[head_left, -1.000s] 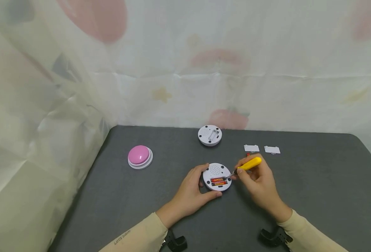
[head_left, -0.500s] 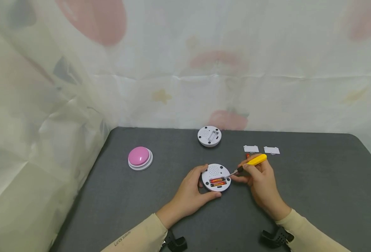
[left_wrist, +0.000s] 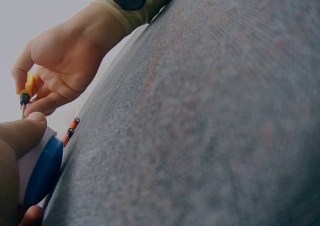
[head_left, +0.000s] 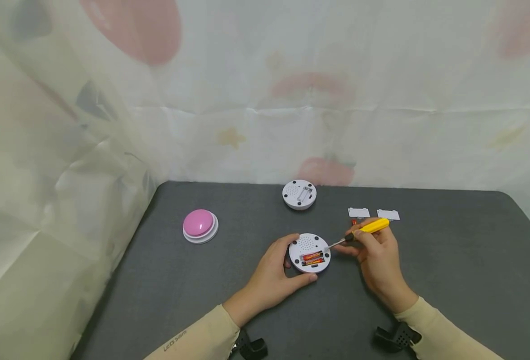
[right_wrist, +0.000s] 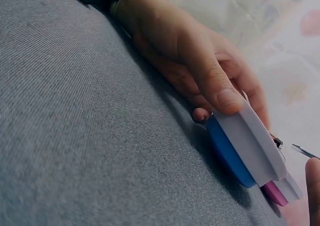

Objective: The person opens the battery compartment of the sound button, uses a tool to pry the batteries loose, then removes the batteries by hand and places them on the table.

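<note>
My left hand (head_left: 271, 272) grips the rim of an upturned round push button (head_left: 307, 242), thumb on the near side and fingers on the far side. Its white underside faces up, with a speaker grille; the right wrist view shows its blue dome (right_wrist: 230, 153) against the table. Two red batteries (head_left: 313, 262) lie in the uncovered compartment, and in the right wrist view one battery end (right_wrist: 277, 142) stands up above the underside. My right hand (head_left: 384, 262) pinches a screwdriver (head_left: 375, 226) by its yellow handle, metal tip close beside the batteries' right end.
Behind stands another upturned white button (head_left: 299, 194), its battery compartment uncovered. A pink-domed button (head_left: 198, 223) sits upright at left. Two white battery covers (head_left: 359, 212) lie at back right, with loose red batteries (left_wrist: 71, 132) near them, partly hidden by the right hand.
The right hand and screwdriver have drawn back to the right, the tip sliding off the batteries. The upper battery now sits more tilted. The left hand keeps its grip on the button.
</note>
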The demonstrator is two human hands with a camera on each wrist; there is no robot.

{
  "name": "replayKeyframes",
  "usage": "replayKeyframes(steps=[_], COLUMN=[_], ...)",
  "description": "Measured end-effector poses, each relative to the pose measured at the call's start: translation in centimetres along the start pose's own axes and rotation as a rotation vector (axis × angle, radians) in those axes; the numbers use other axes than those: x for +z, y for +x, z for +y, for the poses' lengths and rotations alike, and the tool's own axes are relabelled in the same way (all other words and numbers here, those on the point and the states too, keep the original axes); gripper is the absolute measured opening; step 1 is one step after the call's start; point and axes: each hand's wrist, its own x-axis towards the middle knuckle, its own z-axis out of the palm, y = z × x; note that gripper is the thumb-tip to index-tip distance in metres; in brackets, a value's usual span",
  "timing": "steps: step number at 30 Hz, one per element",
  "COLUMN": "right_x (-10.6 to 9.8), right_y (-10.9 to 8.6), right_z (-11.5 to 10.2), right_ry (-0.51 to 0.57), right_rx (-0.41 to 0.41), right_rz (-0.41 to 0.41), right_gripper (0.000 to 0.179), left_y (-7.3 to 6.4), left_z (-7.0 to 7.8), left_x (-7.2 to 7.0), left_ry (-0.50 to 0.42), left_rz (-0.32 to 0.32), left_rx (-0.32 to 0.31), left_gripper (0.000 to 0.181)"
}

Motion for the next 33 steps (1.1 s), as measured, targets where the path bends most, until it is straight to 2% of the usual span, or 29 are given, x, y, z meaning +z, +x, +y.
replayKeyframes(steps=[5,11,15,19,24,33], right_x=[-0.06,-0.02,0.07,0.11,0.17,0.23], right_y=[-0.08,-0.23,-0.24,-0.26,-0.35,-0.38], right_z=[0.07,0.38,0.45,0.44,0.41,0.37], right_ry=[0.007,0.008,0.014,0.021,0.007,0.016], right_rx=[-0.001,-0.02,-0.033,-0.05,-0.072,-0.133], right_rz=[0.016,0.009,0.013,0.019,0.016,-0.015], right_gripper=[0.009,0.01,0.011,0.011,0.011,0.017], left_y=[-0.15,-0.55,-0.62,-0.64,-0.77,-0.95], left_z=[-0.03,-0.01,-0.04,0.02,0.08,0.27], left_x=[0.0,0.02,-0.01,-0.05,-0.13,-0.46], left_ry=[0.022,0.01,-0.018,-0.028,-0.045,-0.04], left_rz=[-0.018,0.01,0.051,0.068,0.051,-0.005], left_rx=[0.03,0.023,0.056,0.064,0.06,0.149], left_gripper=[0.082,0.079,0.067,0.052,0.038,0.024])
